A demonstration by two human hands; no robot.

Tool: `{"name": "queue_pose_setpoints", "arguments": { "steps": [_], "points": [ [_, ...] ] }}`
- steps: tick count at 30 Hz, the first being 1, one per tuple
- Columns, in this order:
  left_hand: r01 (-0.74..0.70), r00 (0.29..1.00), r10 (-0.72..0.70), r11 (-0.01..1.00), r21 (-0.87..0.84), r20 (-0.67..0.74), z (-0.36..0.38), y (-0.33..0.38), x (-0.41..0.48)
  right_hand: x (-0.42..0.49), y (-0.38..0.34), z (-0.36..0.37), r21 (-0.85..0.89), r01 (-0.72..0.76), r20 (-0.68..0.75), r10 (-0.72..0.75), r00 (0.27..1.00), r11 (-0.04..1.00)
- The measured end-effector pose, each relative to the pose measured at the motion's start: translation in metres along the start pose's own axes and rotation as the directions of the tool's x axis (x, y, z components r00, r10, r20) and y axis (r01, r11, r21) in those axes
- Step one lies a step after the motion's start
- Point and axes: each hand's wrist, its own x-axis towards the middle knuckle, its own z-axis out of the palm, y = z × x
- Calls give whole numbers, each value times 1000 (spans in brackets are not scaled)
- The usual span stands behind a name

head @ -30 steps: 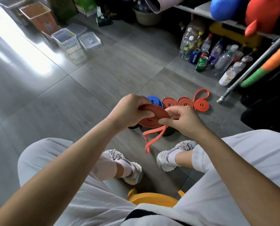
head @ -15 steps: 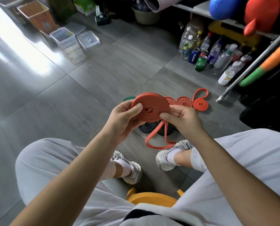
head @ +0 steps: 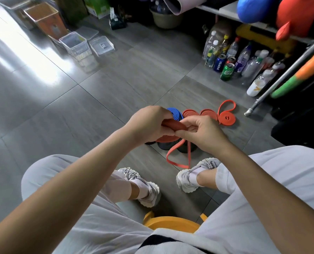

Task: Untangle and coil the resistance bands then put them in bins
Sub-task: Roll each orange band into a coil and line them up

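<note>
My left hand (head: 148, 123) grips a partly wound orange resistance band coil (head: 172, 125), seen almost edge-on. My right hand (head: 202, 134) pinches the band at the coil's near edge. The band's loose tail (head: 178, 154) hangs in a loop down toward the floor. Behind my hands, coiled bands lie on the floor: a blue one (head: 175, 113), two orange ones (head: 190, 113), and an orange one with a loose loop (head: 226, 117). Dark coils (head: 166, 145) sit on the floor under my hands, partly hidden.
Clear plastic bins (head: 75, 44) and an orange-lined bin (head: 44, 17) stand at the far left on the grey tiled floor. Bottles and cans (head: 231, 61) crowd the far right beside a leaning metal pole (head: 273, 88). My feet (head: 145, 187) and a yellow stool (head: 170, 221) are below.
The coil has turned from facing me flat to nearly edge-on, and my left hand now wraps over its top. The hanging tail stays looped below.
</note>
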Motion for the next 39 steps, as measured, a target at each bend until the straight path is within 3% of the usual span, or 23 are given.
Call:
{"name": "queue_pose_setpoints", "arguments": {
  "steps": [3,7,8,10,12,14,16,17,18,19,20,21,22,23,25,28,32,39],
  "points": [
    [47,992,-81,949,-311,-95,1,-8,-3,-4,7,-5,41,-12,-33,13,999,999],
    [98,959,-240,777,-622,-148,10,-13,-6,-6,10,-5,201,-16,-56,28,998,979],
    [97,949,-283,680,-726,-138,12,-13,-7,-5,9,-5,251,-6,-65,23,998,968],
    [77,941,-334,372,-925,-56,16,-12,-10,-2,6,-5,316,21,-84,6,996,948],
    [61,947,-321,94,-994,28,21,-12,-13,-1,5,-5,356,49,-93,-17,995,933],
    [65,949,-307,-48,-997,77,25,-12,-14,-2,4,-4,399,59,-94,-24,995,915],
    [84,949,-293,-118,-989,116,30,-11,-15,-2,5,-2,422,54,-92,-16,996,905],
    [108,945,-297,-107,-988,135,31,-10,-15,-2,5,-2,419,46,-88,-10,996,907],
    [137,940,-310,-27,-990,139,30,-10,-15,-2,6,-2,405,36,-81,-3,997,914],
    [165,937,-335,166,-972,102,27,-11,-15,-2,7,-3,379,26,-75,3,997,925],
    [181,939,-343,446,-877,19,22,-14,-13,-2,8,-4,336,16,-67,7,998,942],
    [171,952,-299,704,-689,-69,18,-16,-11,-1,8,-5,265,2,-56,14,998,964],
    [134,969,-216,869,-477,-121,14,-16,-10,0,8,-5,167,-13,-38,20,999,986],
    [100,984,-140,947,-306,-112,10,-12,-9,1,6,-5,57,-18,-19,19,1000,998],
    [49,998,-51,998,-50,-42,7,-3,-7,3,2,-3,-116,-1,-3,1,1000,993],
    [2,1000,2,985,174,-24,7,6,-3,5,-6,-2,-111,15,10,-14,1000,994],
    [54,994,-62,995,-86,-94,3,0,-3,2,-6,-9,48,-12,-66,15,998,999],
    [91,965,-189,890,-446,-180,14,-6,-5,-5,2,-19,173,-33,-83,48,995,984]
  ]
}}
